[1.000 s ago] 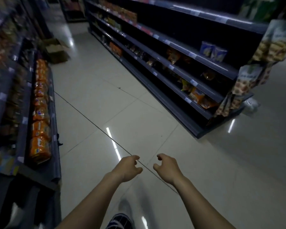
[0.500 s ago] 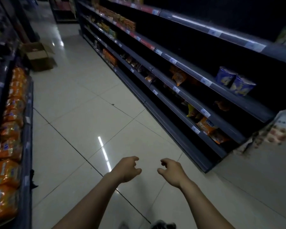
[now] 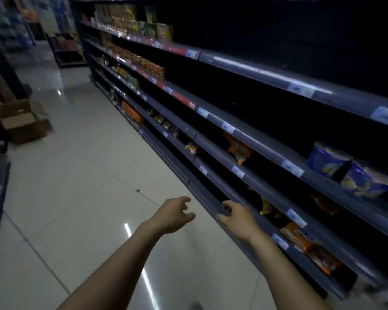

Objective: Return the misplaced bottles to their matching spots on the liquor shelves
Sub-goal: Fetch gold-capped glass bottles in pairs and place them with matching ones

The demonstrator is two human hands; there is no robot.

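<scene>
- Two hands out front over the tiled floor (image 3: pixel 87 186): left hand (image 3: pixel 174 214) and right hand (image 3: pixel 238 217), fingers loosely curled, gripping nothing.
- Right hand sits just beside the shelves' (image 3: pixel 260 147) low edge; touching or not, can't tell.
- Shelves carry snack packs (image 3: pixel 239 151) and blue tubs (image 3: pixel 328 161); where the bottles are, can't tell.

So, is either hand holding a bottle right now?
No, the left hand and the right hand are both loosely curled and hold nothing.
</scene>
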